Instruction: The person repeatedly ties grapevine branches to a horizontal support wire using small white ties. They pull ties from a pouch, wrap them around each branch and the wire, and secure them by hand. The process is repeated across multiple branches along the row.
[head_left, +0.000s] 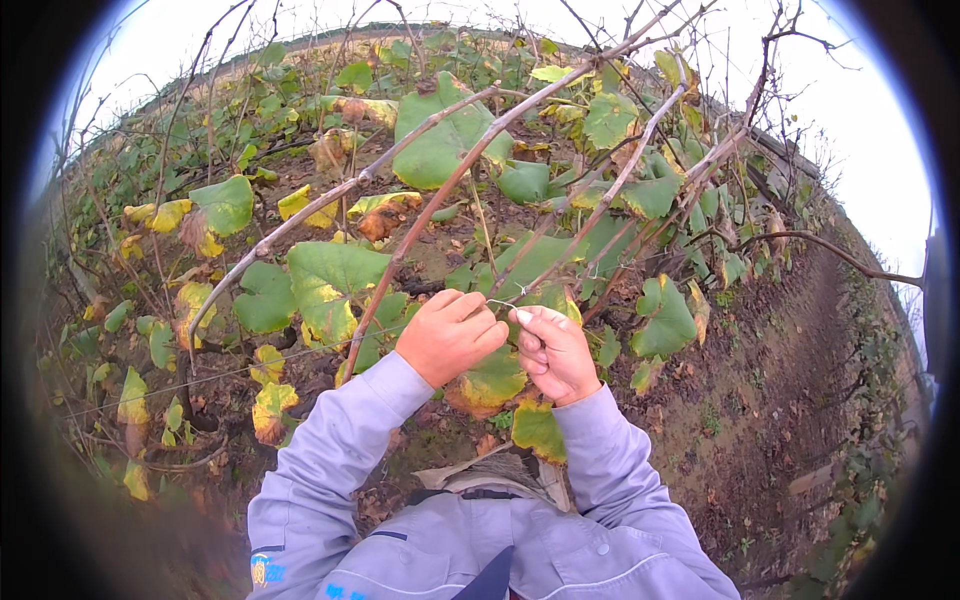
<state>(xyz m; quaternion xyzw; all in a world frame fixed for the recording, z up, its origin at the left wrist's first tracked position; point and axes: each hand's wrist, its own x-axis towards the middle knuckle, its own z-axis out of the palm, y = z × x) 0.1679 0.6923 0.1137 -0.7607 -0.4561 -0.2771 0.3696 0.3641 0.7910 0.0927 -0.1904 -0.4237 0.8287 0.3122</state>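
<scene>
Between my two hands runs a short thin pale tie (501, 303), bent in a shallow curve. My left hand (454, 336) has its fingers curled on the tie's left end. The right end is pinched between thumb and forefinger of my right hand (551, 351). Just above them, a grapevine cane (600, 206) slants up to the right. A thicker reddish cane (442, 196) passes left of my left hand. Green and yellowing vine leaves (487, 379) hang below and around both hands. A thin trellis wire (247, 367) extends left from near my left hand.
A pouch (499, 476) with a bundle of thin strands hangs at my waist. A curved cane (274, 240) arches at the left. Another bare branch (832, 244) sticks out to the right, above the leaf-strewn soil (765, 405). More vines stand beyond.
</scene>
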